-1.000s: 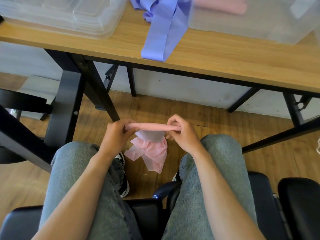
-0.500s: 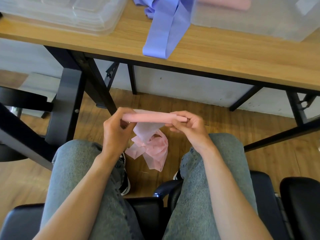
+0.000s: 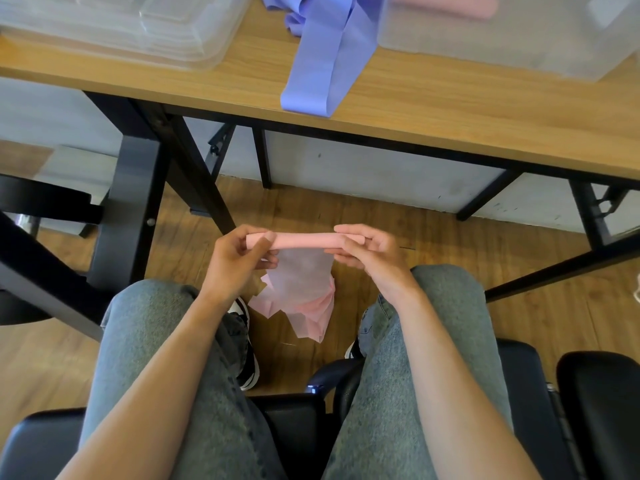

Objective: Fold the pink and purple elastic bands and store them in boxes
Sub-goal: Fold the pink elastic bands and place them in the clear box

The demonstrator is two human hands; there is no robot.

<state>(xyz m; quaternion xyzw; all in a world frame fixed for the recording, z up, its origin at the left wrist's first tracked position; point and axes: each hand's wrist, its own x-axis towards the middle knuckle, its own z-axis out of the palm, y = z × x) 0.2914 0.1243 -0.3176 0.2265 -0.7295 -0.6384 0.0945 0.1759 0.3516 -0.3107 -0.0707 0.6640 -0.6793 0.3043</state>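
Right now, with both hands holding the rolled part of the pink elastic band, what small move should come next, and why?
Probably keep rolling: turn the rolled part of the pink elastic band once more with the left hand and right hand. A loose pink tail hangs below it between the knees, so the folding looks unfinished and the clear plastic box must wait.
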